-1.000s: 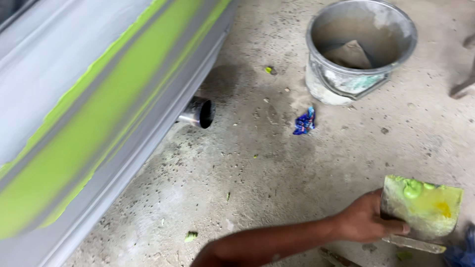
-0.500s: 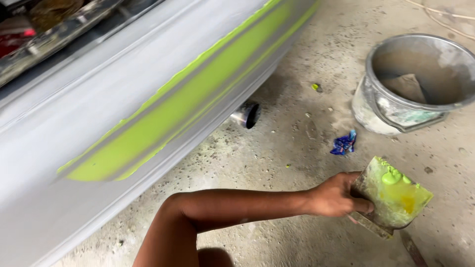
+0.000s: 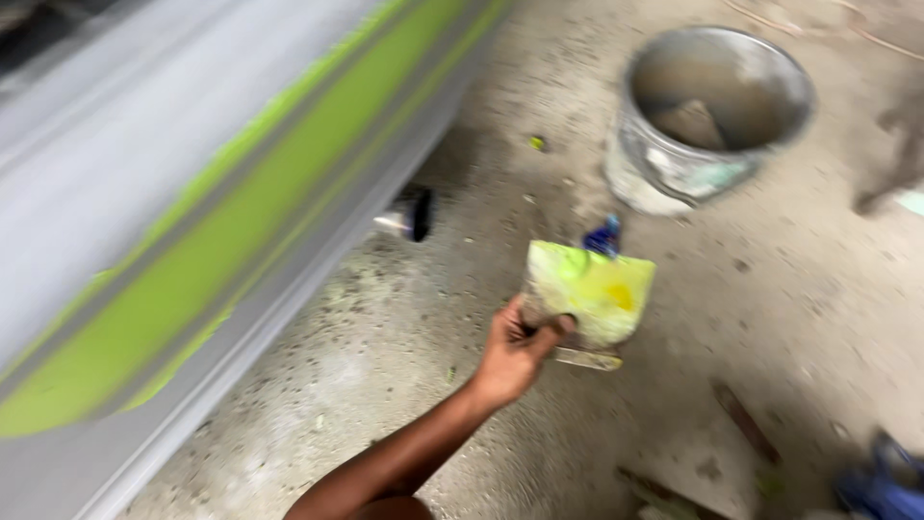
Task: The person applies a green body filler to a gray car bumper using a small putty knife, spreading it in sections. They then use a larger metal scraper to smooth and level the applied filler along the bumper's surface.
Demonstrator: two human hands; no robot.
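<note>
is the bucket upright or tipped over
Upright. The bucket stands on the floor with its open mouth facing up, so its inside shows from above.

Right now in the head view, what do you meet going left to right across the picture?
Grey car body panel with a green filler stripe → exhaust pipe tip → hand holding a green-smeared board → grey bucket → blurred blue thing at the lower right corner.

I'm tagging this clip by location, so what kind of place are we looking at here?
Probably a car body repair shop. A grey vehicle body panel carries a long stripe of green filler, one hand holds a board smeared with the same green filler, and a dirty bucket stands on the rough concrete floor.
</note>
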